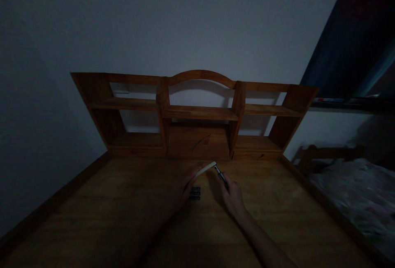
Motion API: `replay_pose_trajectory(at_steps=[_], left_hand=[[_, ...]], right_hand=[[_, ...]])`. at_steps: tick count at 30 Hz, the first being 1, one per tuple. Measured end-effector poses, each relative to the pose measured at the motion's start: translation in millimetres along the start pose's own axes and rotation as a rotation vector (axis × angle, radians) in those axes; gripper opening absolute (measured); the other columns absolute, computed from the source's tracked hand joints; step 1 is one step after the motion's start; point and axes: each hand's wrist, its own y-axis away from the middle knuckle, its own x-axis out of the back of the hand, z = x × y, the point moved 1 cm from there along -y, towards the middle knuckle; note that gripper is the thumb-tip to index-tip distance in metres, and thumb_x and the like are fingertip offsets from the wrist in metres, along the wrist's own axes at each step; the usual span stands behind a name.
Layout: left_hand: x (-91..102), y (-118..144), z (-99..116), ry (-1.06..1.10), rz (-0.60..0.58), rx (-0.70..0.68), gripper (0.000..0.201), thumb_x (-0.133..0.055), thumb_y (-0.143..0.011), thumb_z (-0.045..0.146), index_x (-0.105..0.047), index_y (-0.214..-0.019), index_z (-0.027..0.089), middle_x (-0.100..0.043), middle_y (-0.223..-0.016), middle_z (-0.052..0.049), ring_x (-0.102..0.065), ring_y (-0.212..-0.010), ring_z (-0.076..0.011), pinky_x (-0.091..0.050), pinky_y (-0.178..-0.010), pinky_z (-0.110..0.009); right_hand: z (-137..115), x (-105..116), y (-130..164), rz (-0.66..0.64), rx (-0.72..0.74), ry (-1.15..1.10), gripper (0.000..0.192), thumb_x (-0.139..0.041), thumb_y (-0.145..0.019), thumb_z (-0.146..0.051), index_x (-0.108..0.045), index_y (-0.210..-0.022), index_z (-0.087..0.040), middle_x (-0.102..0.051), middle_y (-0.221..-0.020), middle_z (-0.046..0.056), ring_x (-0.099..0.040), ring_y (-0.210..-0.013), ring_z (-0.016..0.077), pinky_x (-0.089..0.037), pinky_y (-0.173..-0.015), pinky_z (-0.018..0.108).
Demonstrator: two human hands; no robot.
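The room is dim. My left hand (187, 185) holds a pale, flat, slightly curved piece (206, 168) above the wooden desk (123, 214). My right hand (232, 195) grips a thin dark tool (220, 174) like a small screwdriver, its tip touching the far end of the pale piece. A small dark block (195, 192) with light dots lies on the desk just between my hands, under my left fingers.
A wooden shelf unit (197, 114) with open compartments stands at the desk's back against a grey wall. A raised rim runs along the desk's left and right edges. To the right are a bed with light bedding (358, 194) and a dark window (354, 42).
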Motion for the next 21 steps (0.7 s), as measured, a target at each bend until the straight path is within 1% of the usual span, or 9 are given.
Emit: replay_pose_trajectory(at_steps=[2,6,11,14,16,19,21], left_hand=[[-3.2,-1.0,-2.7,0.011,0.021,-0.007,0.044,-0.034,-0.093,0.044,-0.046,-0.134,0.033,-0.047,-0.140,0.005,-0.041,-0.131,-0.0201,-0.027,-0.114,-0.044],[-2.9,0.1,-1.9,0.037,0.045,0.049,0.044,-0.032,-0.094,0.044,-0.044,-0.135,0.033,-0.047,-0.140,0.005,-0.040,-0.132,-0.0194,-0.028,-0.114,-0.043],[-2.6,1.3,3.6,0.023,0.002,0.024,0.044,-0.033,-0.094,0.044,-0.043,-0.136,0.033,-0.046,-0.141,0.004,-0.040,-0.132,-0.0191,-0.027,-0.114,-0.043],[-1.7,0.9,3.8,0.017,0.025,0.040,0.044,-0.031,-0.094,0.043,-0.044,-0.135,0.032,-0.047,-0.140,0.005,-0.039,-0.132,-0.0177,-0.026,-0.115,-0.042],[0.2,1.9,4.0,0.008,0.016,0.061,0.044,-0.033,-0.094,0.044,-0.043,-0.136,0.032,-0.046,-0.141,0.004,-0.041,-0.131,-0.0178,-0.027,-0.114,-0.041],[0.5,3.4,3.9,-0.010,-0.022,0.045,0.044,-0.034,-0.094,0.043,-0.042,-0.136,0.034,-0.045,-0.141,0.005,-0.042,-0.131,-0.0179,-0.029,-0.113,-0.041],[-1.1,3.3,2.7,-0.029,-0.002,0.034,0.043,-0.034,-0.094,0.043,-0.044,-0.135,0.035,-0.046,-0.140,0.005,-0.041,-0.131,-0.0182,-0.029,-0.113,-0.042]], right_hand=[[0.1,0.0,0.0,0.004,0.001,0.000,0.038,-0.036,-0.094,-0.042,-0.063,-0.107,-0.018,-0.069,-0.077,0.006,-0.064,-0.066,0.0200,-0.045,-0.061,0.024],[-1.9,1.2,0.6,0.013,0.009,0.003,0.041,-0.036,-0.094,-0.043,-0.064,-0.106,-0.017,-0.069,-0.075,0.007,-0.064,-0.066,0.0209,-0.046,-0.061,0.025],[-2.4,1.9,0.6,-0.011,0.000,0.021,0.039,-0.036,-0.094,-0.043,-0.064,-0.106,-0.018,-0.069,-0.076,0.006,-0.065,-0.068,0.0215,-0.046,-0.062,0.026],[-1.4,1.4,0.9,-0.023,-0.001,0.030,0.039,-0.036,-0.095,-0.042,-0.063,-0.107,-0.018,-0.069,-0.077,0.006,-0.065,-0.068,0.0210,-0.046,-0.064,0.026],[-0.6,0.8,1.2,-0.026,0.005,0.041,0.039,-0.035,-0.095,-0.041,-0.062,-0.110,-0.017,-0.069,-0.078,0.007,-0.065,-0.069,0.0209,-0.047,-0.065,0.026],[0.6,0.1,1.4,-0.025,0.005,0.050,0.041,-0.034,-0.095,-0.041,-0.062,-0.113,-0.017,-0.069,-0.080,0.008,-0.065,-0.071,0.0215,-0.047,-0.066,0.027],[1.4,-0.1,1.2,-0.019,0.004,0.049,0.040,-0.035,-0.094,-0.041,-0.063,-0.112,-0.017,-0.070,-0.081,0.008,-0.065,-0.072,0.0218,-0.048,-0.066,0.027]])
